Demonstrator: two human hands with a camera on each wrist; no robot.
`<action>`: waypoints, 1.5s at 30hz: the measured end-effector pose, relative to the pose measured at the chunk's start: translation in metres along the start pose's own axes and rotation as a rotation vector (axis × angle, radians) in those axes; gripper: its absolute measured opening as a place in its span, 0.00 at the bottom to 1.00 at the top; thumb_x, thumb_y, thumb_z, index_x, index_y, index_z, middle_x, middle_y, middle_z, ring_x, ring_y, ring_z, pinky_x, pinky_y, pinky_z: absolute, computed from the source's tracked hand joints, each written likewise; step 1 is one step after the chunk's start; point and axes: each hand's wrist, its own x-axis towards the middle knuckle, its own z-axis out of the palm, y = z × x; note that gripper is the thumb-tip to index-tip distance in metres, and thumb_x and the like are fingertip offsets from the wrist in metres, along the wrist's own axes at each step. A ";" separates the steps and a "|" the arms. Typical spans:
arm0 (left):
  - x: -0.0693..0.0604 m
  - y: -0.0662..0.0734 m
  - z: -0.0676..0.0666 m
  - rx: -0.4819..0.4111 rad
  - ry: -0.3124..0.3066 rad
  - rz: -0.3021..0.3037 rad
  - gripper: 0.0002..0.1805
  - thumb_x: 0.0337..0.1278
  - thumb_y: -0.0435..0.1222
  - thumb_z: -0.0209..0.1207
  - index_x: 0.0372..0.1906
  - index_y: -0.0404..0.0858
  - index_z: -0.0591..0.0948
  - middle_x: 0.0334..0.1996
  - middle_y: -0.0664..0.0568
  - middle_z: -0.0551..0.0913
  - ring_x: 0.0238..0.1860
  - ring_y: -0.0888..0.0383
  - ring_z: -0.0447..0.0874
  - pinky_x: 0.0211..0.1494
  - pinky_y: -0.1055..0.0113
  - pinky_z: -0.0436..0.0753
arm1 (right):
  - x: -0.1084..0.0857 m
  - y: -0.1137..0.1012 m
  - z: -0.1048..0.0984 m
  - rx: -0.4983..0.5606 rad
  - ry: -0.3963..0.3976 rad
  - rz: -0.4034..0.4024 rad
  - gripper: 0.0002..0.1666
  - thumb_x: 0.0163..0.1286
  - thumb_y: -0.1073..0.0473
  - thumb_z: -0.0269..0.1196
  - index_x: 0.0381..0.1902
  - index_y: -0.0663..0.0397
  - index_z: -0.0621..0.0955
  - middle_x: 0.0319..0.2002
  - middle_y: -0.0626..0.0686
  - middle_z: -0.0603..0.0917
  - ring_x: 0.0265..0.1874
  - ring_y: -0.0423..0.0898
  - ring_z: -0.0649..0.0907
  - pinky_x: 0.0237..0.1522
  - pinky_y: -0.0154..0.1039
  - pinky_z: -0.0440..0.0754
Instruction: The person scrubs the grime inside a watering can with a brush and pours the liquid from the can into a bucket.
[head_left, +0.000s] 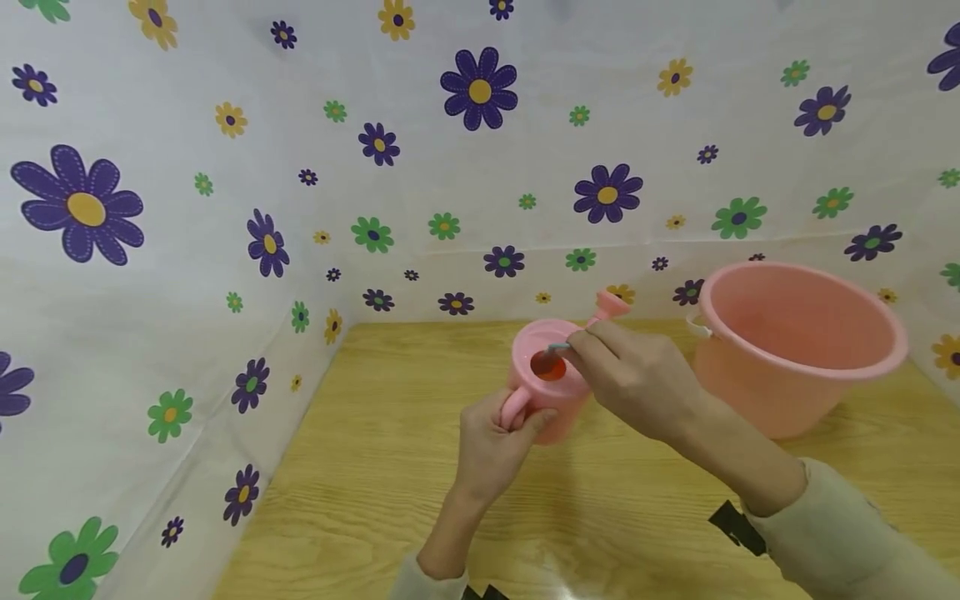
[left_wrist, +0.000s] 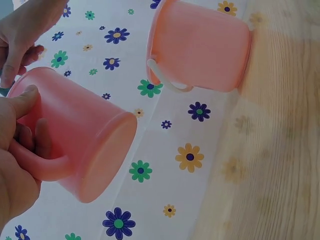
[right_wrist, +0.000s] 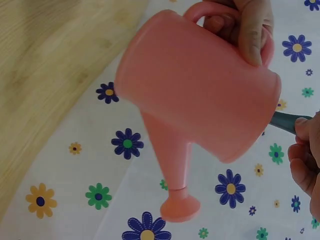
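Note:
A pink watering can (head_left: 551, 417) is held up above the table, its spout and rose (right_wrist: 181, 206) pointing away to the right. My left hand (head_left: 493, 454) grips its handle (left_wrist: 42, 165), fingers curled round it. Over the can's top opening, my right hand (head_left: 637, 379) pinches a thin blue-green handle (right_wrist: 284, 121). The far end of that tool dips into the opening and looks greyish in the head view; its kind is hidden inside the can.
A large pink bucket (head_left: 765, 392) with a white handle (left_wrist: 167, 77) stands on the wooden table (head_left: 375, 467) at the right. White cloth with printed flowers (head_left: 420, 167) hangs behind and along the left side.

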 end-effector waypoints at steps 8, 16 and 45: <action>-0.003 0.005 0.006 -0.049 -0.033 -0.009 0.22 0.51 0.28 0.71 0.19 0.38 0.66 0.17 0.53 0.62 0.22 0.64 0.63 0.23 0.72 0.64 | 0.006 0.001 -0.011 -0.017 -0.015 -0.023 0.19 0.82 0.58 0.46 0.34 0.64 0.76 0.26 0.54 0.77 0.17 0.46 0.75 0.12 0.37 0.73; -0.004 0.007 0.008 0.002 -0.026 0.020 0.23 0.50 0.28 0.72 0.19 0.39 0.65 0.17 0.53 0.61 0.22 0.64 0.63 0.24 0.72 0.65 | 0.006 -0.001 -0.023 -0.063 -0.204 -0.002 0.07 0.75 0.67 0.53 0.33 0.62 0.75 0.22 0.53 0.71 0.12 0.44 0.65 0.08 0.35 0.61; -0.005 0.011 0.010 0.138 0.005 0.080 0.27 0.48 0.29 0.74 0.17 0.40 0.63 0.16 0.55 0.59 0.21 0.65 0.59 0.23 0.76 0.61 | 0.038 -0.012 -0.021 -0.036 -0.566 0.478 0.20 0.58 0.66 0.64 0.13 0.50 0.68 0.12 0.46 0.63 0.13 0.41 0.61 0.22 0.42 0.74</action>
